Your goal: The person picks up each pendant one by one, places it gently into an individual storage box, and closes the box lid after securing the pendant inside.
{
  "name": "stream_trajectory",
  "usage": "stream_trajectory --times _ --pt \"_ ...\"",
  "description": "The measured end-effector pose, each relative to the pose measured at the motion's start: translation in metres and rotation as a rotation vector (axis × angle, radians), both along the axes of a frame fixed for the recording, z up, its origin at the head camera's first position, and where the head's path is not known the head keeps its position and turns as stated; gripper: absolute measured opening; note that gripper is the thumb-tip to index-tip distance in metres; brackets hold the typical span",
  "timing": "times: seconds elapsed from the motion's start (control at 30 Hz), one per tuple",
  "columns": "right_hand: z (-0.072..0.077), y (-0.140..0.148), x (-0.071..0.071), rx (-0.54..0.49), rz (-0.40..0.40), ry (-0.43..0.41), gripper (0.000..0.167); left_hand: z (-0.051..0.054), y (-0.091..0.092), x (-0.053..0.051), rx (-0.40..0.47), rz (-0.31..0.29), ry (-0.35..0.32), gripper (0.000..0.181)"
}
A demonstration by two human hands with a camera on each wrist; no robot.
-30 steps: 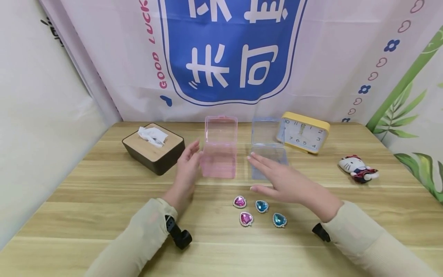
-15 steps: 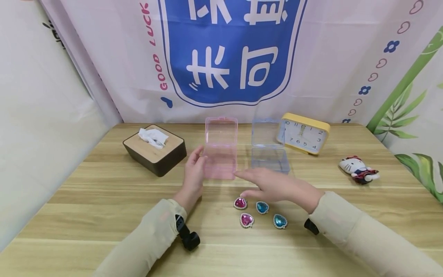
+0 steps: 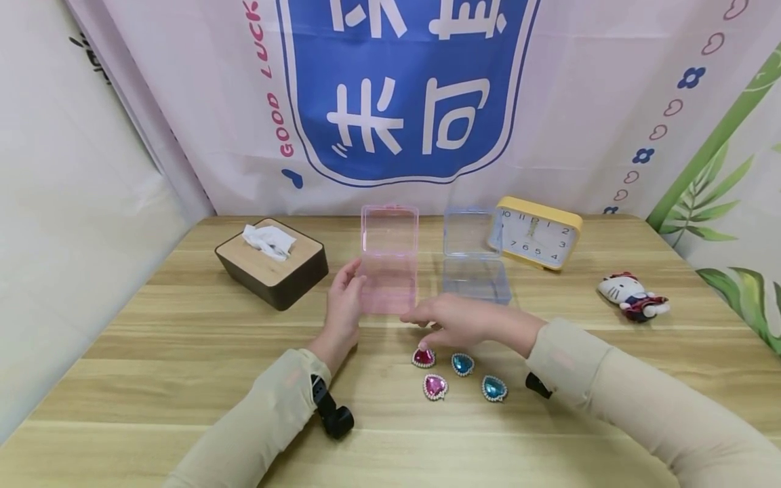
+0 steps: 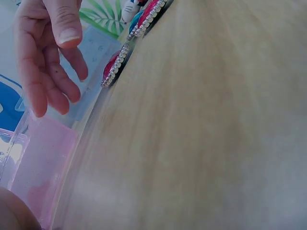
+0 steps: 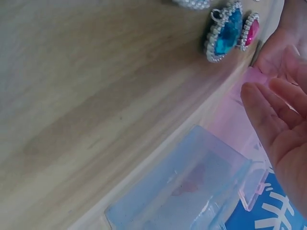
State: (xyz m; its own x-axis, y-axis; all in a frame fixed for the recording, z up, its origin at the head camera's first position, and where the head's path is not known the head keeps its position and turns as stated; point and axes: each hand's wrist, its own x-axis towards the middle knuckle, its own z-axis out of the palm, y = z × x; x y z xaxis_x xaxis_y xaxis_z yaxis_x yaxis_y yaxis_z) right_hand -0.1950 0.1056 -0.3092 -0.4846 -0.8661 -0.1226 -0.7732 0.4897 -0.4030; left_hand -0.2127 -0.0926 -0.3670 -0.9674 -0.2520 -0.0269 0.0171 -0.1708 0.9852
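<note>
A transparent pink box (image 3: 388,288) stands on the table with its lid raised. Against its left side rests my left hand (image 3: 343,305), fingers relaxed. My right hand (image 3: 466,320) hovers just behind the upper pink heart gem (image 3: 423,359), its fingers loosely bent and holding nothing; the left wrist view shows this right hand (image 4: 50,57) apart from the gems. The thumb tip covers part of that gem in the head view. Nearby lie another pink heart gem (image 3: 435,387) and two blue heart gems, one nearer (image 3: 493,388) and one farther (image 3: 462,364), all with pearly rims.
Right of the pink box is a transparent blue box (image 3: 476,274), lid raised too. Behind it leans a yellow clock (image 3: 537,234). A tissue box (image 3: 271,264) sits at the left, a small plush cat (image 3: 631,296) at the right. A printed cloth (image 3: 396,102) hangs behind.
From before the blue box, my right hand has moved left and toward me, to the upper pink gem. My left hand has shifted slightly right, up against the pink box.
</note>
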Motion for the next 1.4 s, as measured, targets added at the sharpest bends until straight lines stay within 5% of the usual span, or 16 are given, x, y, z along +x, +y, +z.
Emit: stream_trajectory --times 0.27,0.8,1.17,1.4 --pt "-0.003 -0.003 -0.003 0.071 -0.006 -0.087 0.049 -0.005 0.003 -0.003 -0.013 -0.025 -0.004 0.040" --pt "-0.014 -0.010 -0.009 0.026 0.116 -0.001 0.025 -0.009 0.008 0.001 -0.015 0.003 0.048 0.038" --pt "-0.011 -0.018 -0.009 0.050 0.024 -0.022 0.009 -0.011 0.007 0.001 -0.102 -0.013 0.115 0.039" --pt "-0.012 -0.013 -0.010 -0.003 -0.036 -0.136 0.012 -0.013 0.007 0.001 -0.158 -0.004 0.097 0.039"
